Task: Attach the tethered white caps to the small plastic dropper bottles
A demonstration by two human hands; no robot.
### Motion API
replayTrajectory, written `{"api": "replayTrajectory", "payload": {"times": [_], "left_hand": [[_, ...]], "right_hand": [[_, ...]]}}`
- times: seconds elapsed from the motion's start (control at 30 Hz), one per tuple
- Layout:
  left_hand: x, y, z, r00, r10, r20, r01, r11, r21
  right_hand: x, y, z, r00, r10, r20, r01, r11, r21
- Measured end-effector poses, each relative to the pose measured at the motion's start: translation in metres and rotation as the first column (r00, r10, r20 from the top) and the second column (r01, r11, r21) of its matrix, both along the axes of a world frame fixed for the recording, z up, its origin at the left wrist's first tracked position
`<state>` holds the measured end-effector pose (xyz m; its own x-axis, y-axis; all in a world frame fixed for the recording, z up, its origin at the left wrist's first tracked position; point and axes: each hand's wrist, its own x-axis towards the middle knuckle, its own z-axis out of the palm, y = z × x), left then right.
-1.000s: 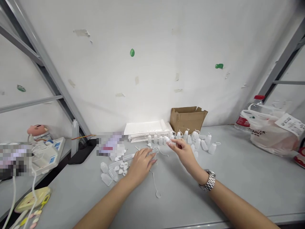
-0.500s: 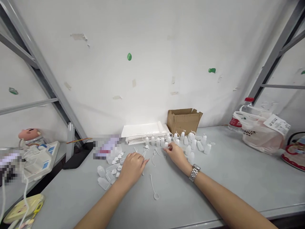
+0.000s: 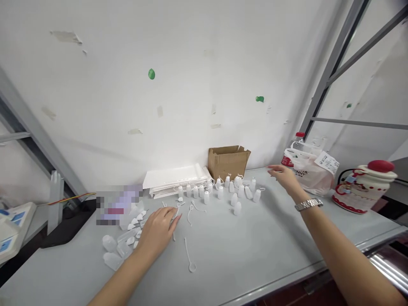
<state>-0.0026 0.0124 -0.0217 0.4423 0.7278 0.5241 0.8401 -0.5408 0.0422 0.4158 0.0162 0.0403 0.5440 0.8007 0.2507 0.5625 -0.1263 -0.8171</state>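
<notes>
Palm down on the table, my left hand (image 3: pixel 158 227) rests beside the loose white caps (image 3: pixel 139 225) and thin looped straps (image 3: pixel 190 214), thumb apart from the fingers. My right hand (image 3: pixel 286 179) hovers in front of the plastic bag, fingers stretched to the left with nothing visible in them. Several small translucent squeeze bottles (image 3: pixel 206 198) with caps stand in the middle of the table, many with looped straps. Uncapped bottle bodies (image 3: pixel 113 260) lie left of my left hand. A single strap (image 3: pixel 189 256) lies nearer the table's front.
Behind the bottles are a cardboard box (image 3: pixel 228 165) and a stack of white envelopes (image 3: pixel 175 182). On the right stand a red-capped drink bottle (image 3: pixel 287 160), a plastic bag (image 3: pixel 314 180) and a red-lidded jar (image 3: pixel 363 191). Metal frame posts rise at both sides.
My right hand has left a small bottle standing at the front of the group and moved right, toward the plastic bag. The view has turned right. My left hand stays by the straps.
</notes>
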Motion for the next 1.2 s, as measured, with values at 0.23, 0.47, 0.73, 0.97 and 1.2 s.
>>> {"api": "replayTrajectory", "payload": {"times": [0.23,0.47,0.73,0.97,1.2], "left_hand": [[-0.003,0.004,-0.004,0.999,0.032,0.005,-0.032,0.999,0.008],[-0.004,0.004,-0.002,0.999,0.048,0.021,-0.048,0.999,-0.016],[0.001,0.000,-0.005,0.996,0.069,0.065,-0.063,0.994,-0.092],[0.007,-0.004,-0.002,0.993,0.074,0.090,-0.061,0.989,-0.135],[0.005,-0.003,0.000,0.992,0.053,0.112,-0.034,0.985,-0.169]], "right_hand": [[0.017,0.031,-0.030,0.932,0.347,-0.110,-0.363,0.905,-0.221],[0.019,0.057,-0.049,0.908,0.409,-0.092,-0.418,0.866,-0.274],[0.056,0.041,-0.051,0.965,0.235,0.118,-0.187,0.929,-0.318],[0.048,0.030,-0.053,0.946,0.238,0.220,-0.183,0.952,-0.245],[0.042,0.025,-0.051,0.969,0.208,0.135,-0.190,0.972,-0.135]]}}
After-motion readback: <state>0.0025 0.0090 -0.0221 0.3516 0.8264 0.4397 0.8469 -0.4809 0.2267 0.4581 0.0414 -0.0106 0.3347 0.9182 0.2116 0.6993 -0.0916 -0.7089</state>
